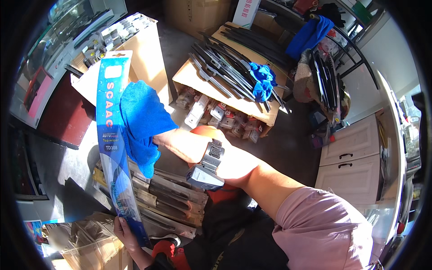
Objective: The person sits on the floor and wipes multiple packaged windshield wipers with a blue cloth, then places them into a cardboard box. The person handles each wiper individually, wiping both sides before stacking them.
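Note:
A long blue wiper blade package [109, 99] stands tilted in front of me, its hanging hole at the top. My left hand [127, 235] is closed around its lower end. Against the package's upper right side lies a blue cloth [146, 114], draped over my right hand [164, 140]. The cloth hides the fingers of that hand, and only the wrist side shows. A dark device [204, 175] is strapped to my right forearm.
Several clear wiper packages [168, 198] lie low behind the held one. A cardboard-topped stand [189, 81] carries loose wiper blades [220, 67] and another blue cloth [262, 81]. Boxes [146, 58] stand at the left, an open carton [99, 247] at lower left, white cabinets [348, 157] at right.

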A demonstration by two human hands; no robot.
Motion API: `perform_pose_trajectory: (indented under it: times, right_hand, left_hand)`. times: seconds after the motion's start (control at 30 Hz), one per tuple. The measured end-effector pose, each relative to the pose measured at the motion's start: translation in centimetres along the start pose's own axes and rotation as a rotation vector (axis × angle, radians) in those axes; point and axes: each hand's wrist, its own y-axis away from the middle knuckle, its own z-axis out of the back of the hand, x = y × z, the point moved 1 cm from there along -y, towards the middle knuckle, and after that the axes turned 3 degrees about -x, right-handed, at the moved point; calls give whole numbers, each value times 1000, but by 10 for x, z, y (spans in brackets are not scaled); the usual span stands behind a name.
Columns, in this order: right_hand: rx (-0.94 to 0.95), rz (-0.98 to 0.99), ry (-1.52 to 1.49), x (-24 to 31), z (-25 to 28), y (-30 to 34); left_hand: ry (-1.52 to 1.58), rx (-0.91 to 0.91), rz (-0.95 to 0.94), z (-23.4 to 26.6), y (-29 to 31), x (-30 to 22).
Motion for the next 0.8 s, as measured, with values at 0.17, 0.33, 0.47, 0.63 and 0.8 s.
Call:
perform_pose_trajectory:
  times: [0.17, 0.33, 0.47, 0.63, 0.8]
  right_hand:
    - [-276, 206, -70, 8, 58, -21]
    - [-365, 375, 222, 11, 151, 23]
    - [-1, 202, -1146, -11, 183, 65]
    - [21, -26, -574, 21, 199, 114]
    - [-94, -217, -539, -23, 198, 163]
  left_hand:
    - [64, 242, -21, 13, 10, -34]
    - [-55, 190, 13, 33, 41, -71]
    - [-314, 583, -106, 72, 22, -74]
    - [-360, 649, -152, 85, 29, -164]
    - [-236, 630, 80, 70, 16, -199]
